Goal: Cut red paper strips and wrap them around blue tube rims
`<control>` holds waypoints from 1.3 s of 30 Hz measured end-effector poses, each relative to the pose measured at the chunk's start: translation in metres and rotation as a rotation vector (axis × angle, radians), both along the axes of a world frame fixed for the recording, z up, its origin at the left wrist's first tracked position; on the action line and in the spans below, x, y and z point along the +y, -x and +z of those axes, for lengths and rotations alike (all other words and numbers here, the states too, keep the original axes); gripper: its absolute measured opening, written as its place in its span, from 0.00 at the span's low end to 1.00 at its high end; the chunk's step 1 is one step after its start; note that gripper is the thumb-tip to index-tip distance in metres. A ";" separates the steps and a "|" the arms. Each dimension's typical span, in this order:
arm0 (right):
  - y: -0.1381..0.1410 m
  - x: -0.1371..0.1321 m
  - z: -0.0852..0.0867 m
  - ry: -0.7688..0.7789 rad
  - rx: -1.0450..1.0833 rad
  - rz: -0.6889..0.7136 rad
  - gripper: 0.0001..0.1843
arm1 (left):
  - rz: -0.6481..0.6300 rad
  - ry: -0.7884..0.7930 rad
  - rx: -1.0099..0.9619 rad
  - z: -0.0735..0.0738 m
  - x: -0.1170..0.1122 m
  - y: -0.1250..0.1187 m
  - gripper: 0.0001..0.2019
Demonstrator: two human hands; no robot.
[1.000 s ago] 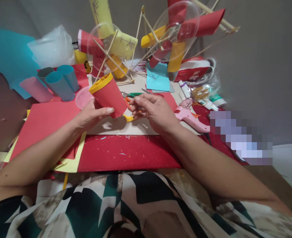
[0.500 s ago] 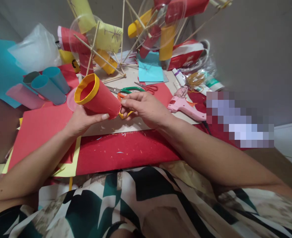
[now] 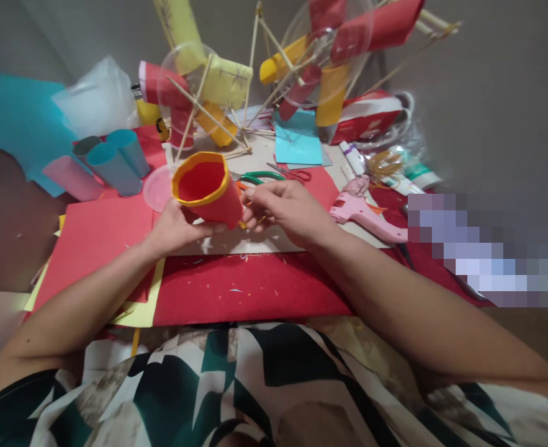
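The red paper tube [image 3: 227,210] was up above the pale board [image 3: 203,247], in the middle, in the left hand [image 3: 175,228]. Its yellow rim [image 3: 198,200] made a wide mouth that tipped up and a bit to the left, so you could see the red inside. The long way of the tube ran from that mouth down and to the right, so its low end pointed at the right hand [image 3: 292,211]. The left thumb lay along the near side and the hand was curled around the tube; its other fingers were mostly hidden behind it. The right hand's thumb and finger were bent close together, right by the tube's lower right side. I could not tell if they touched it or pinched something small. Just past the right hand lay green-handled scissors [image 3: 264,177] and little red scissors [image 3: 301,175], partly in the way on that far side. A pink glue gun [image 3: 369,218] lay to the right. A pink round lid [image 3: 155,191] sat just left of the tube. Farther left stood blue tubes [image 3: 113,169], and stick wheels stood at the back.
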State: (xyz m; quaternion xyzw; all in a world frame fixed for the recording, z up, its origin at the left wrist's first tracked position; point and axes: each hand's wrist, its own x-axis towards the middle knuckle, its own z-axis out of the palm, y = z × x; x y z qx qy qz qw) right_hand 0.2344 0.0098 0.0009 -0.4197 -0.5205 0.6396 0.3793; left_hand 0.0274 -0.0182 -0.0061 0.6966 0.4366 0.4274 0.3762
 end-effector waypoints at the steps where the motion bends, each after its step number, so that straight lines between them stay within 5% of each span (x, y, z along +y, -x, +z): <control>1: 0.000 -0.001 0.000 0.015 0.004 -0.009 0.11 | -0.023 0.006 -0.002 -0.002 0.000 0.000 0.25; 6: 0.000 -0.004 -0.001 -0.024 0.039 -0.056 0.13 | -0.002 -0.032 -0.026 -0.007 0.002 0.000 0.28; 11: -0.003 -0.007 -0.003 -0.029 -0.029 0.022 0.20 | 0.139 0.005 -0.121 0.018 0.003 0.015 0.31; 18: -0.004 -0.011 0.000 -0.080 -0.076 0.106 0.30 | 0.311 -0.007 -0.057 0.054 -0.016 0.089 0.31; 25: -0.003 -0.019 -0.001 -0.132 -0.112 0.235 0.32 | 0.608 0.082 0.076 0.030 -0.038 0.163 0.30; 39: 0.001 -0.018 -0.005 -0.158 -0.208 0.304 0.35 | 0.663 0.137 0.197 -0.004 -0.026 0.200 0.38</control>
